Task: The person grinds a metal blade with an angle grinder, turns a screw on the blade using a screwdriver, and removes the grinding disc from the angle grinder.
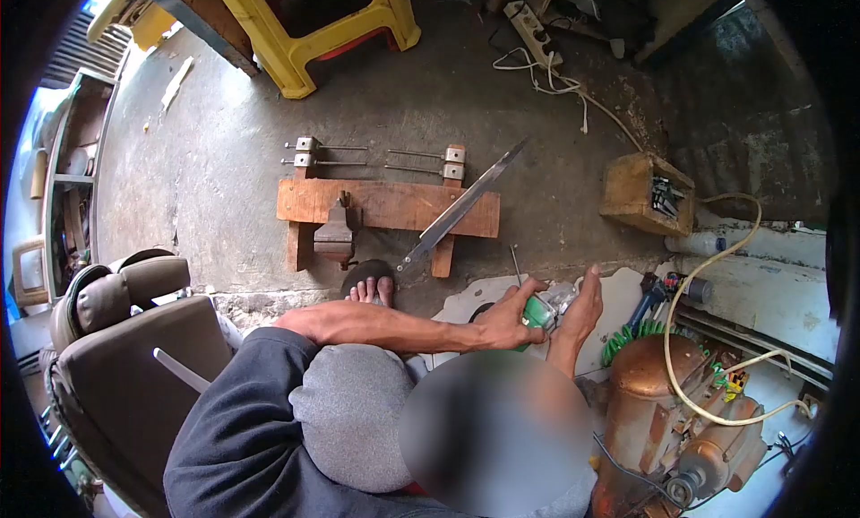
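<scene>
My left hand (509, 321) reaches across to the right with its fingers closed round a green and clear plastic packet (539, 313). Beside it, my right hand (578, 319) has its fingers stretched upward, touching the packet's clear side. What lies in the right palm is too small to make out. A thin metal rod (516, 263) sticks up by the left hand; its lower end is hidden. Ahead stands a low wooden bench (385, 204) with a small vise (337, 236) on it. A long dark blade-like strip (466, 200) leans diagonally across the bench's right end.
A wooden box (618, 195) with metal pieces stands right of the bench. A rusty compressor tank (640, 384) with a pale hose (667, 339) is at the lower right. A yellow stool (300, 47), a power strip (533, 34) and a brown padded chair (134, 357) stand around.
</scene>
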Available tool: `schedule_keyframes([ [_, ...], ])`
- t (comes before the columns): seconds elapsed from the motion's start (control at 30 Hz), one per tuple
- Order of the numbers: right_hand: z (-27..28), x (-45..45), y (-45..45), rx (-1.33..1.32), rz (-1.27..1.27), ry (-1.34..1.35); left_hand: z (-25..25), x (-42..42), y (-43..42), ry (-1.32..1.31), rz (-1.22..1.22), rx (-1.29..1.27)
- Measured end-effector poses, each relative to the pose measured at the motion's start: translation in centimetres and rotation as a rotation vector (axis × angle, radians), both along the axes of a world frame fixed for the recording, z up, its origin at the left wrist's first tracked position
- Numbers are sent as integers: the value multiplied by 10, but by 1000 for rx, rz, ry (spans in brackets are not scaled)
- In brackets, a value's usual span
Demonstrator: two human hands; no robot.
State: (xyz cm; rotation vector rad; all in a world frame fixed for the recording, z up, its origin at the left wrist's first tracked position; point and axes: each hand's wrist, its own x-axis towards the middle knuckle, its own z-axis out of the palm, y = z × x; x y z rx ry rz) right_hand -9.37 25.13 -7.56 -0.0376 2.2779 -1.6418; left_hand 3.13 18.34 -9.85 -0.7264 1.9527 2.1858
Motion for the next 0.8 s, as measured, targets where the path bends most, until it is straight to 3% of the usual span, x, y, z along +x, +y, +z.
schedule_keyframes([
  [0.1,-5,2,3,-49,-19,-15,-1,3,7,-17,28,-22],
  [0.17,14,7,1,290,202,185,0,7,5,53,48,83],
  [0.3,6,4,7,315,264,311,9,11,-1,36,39,77],
  [0.4,7,3,13,369,455,444,12,16,-7,-46,32,152],
  [0.47,14,-1,23,313,784,524,8,18,-9,-5,-28,307],
  [0.5,20,-5,18,307,779,530,8,18,-13,-2,-31,298],
  [0.57,35,-10,16,249,1056,1003,10,20,-10,-37,-58,474],
  [0.6,36,-9,15,250,1041,1017,4,17,-11,-29,-70,463],
  [0.67,38,-2,25,364,593,830,-12,11,0,-2,69,408],
  [0.77,28,3,39,539,520,693,7,7,-23,-92,105,535],
  [0.8,25,6,36,431,500,563,3,6,-22,-53,118,542],
])
